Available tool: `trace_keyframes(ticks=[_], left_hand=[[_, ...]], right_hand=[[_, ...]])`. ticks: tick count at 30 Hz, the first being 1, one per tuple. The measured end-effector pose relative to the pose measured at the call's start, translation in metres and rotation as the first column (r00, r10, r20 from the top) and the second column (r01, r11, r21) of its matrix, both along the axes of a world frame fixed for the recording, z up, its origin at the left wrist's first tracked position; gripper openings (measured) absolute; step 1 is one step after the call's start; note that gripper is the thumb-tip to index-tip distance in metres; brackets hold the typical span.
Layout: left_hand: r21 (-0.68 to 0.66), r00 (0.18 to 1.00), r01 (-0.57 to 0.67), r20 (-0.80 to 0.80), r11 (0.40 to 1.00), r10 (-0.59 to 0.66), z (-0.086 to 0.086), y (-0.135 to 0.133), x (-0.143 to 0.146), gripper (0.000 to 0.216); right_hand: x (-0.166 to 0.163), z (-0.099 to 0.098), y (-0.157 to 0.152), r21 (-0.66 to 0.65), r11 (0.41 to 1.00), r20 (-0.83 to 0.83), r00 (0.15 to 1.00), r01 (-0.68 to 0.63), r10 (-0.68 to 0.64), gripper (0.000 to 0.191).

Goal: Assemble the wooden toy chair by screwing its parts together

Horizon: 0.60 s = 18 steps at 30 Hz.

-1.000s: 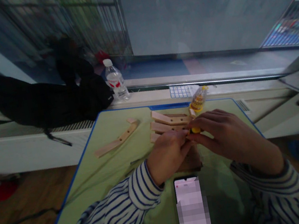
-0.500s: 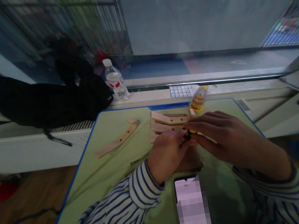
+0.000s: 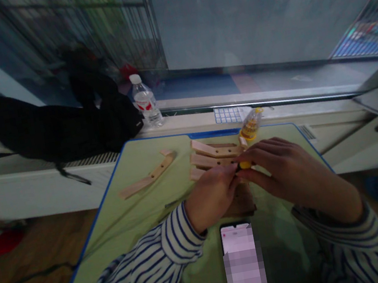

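My left hand (image 3: 215, 196) is closed in a pinch at the dark end of a small yellow-and-black piece (image 3: 245, 164). The thumb and fingers of my right hand (image 3: 292, 174) are closed round its yellow end. What kind of piece it is, I cannot make out. Just beyond my hands lie several pale wooden pieces side by side, among them an angled one with two holes (image 3: 208, 149). A darker wooden board (image 3: 242, 203) shows under my hands, partly covered by them. Apart on the left lies another bent wooden piece with holes (image 3: 147, 182).
A phone (image 3: 237, 240) lies on the green table (image 3: 126, 240) near me. At the back edge is a clear bottle with a yellow cap (image 3: 250, 125). A water bottle (image 3: 146, 102) and a black bag (image 3: 62, 129) are on the sill by the window.
My right hand has shifted slightly and its fingers have changed position, so more of the yellow end shows. My left hand has barely moved.
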<state>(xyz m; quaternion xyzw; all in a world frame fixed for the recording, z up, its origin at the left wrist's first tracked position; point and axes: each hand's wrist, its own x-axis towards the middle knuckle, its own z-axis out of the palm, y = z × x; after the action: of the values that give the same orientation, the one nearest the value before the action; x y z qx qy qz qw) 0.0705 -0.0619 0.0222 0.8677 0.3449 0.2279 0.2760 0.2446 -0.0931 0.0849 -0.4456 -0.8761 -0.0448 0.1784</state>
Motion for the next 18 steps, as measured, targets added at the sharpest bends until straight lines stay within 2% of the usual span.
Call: trace_keyframes(ticks=[5, 14, 18], left_hand=[[-0.003, 1.000, -0.005, 0.004, 1.000, 0.005, 0.0004, 0.0005, 0.0000, 0.021], [0.083, 0.990, -0.139, -0.020, 0.987, 0.141, 0.0018, -0.0025, 0.0017, 0.019], [0.096, 0.988, -0.155, 0.006, 0.983, 0.155, -0.0013, -0.0016, 0.0024, 0.018]], right_hand=[[-0.0022, -0.0007, 0.0012, -0.009, 1.000, 0.008, 1.000, 0.006, -0.006, 0.019], [0.0007, -0.0020, 0.0015, -0.007, 1.000, -0.005, 1.000, 0.022, -0.022, 0.018], [-0.0011, -0.0021, 0.0009, -0.005, 1.000, 0.004, 1.000, 0.026, -0.026, 0.018]])
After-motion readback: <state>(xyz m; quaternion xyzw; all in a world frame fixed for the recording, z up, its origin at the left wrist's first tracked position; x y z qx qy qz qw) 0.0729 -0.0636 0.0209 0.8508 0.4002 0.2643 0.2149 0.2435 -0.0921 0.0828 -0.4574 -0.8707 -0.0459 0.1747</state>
